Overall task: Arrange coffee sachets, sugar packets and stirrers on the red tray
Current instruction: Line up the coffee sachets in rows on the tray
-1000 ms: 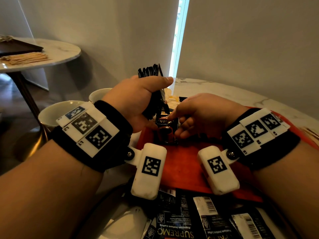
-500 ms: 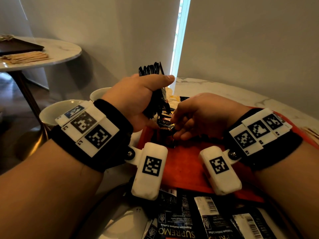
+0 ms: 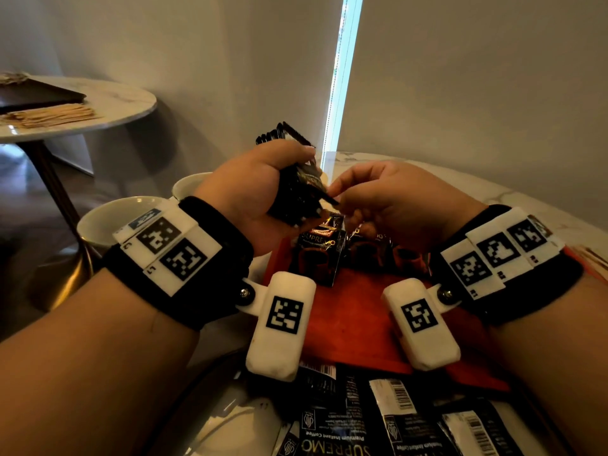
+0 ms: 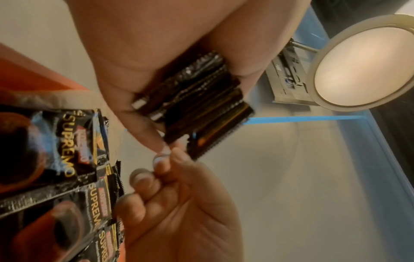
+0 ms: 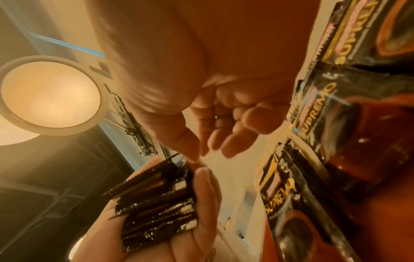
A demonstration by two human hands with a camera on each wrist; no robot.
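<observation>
Coffee sachets (image 3: 296,192) sit stacked in left hand (image 3: 250,192), fingers wrapped round them, above red tray (image 3: 348,311) at its 11 o'clock. Right hand (image 3: 394,205) pinches top sachet's corner. Judged light, floppy, slick foil; hold by crimped edge.

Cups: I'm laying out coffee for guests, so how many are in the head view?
2. The near cup sits just left of the left wristband; the far cup stands just beyond it. Others may be hidden.
</observation>
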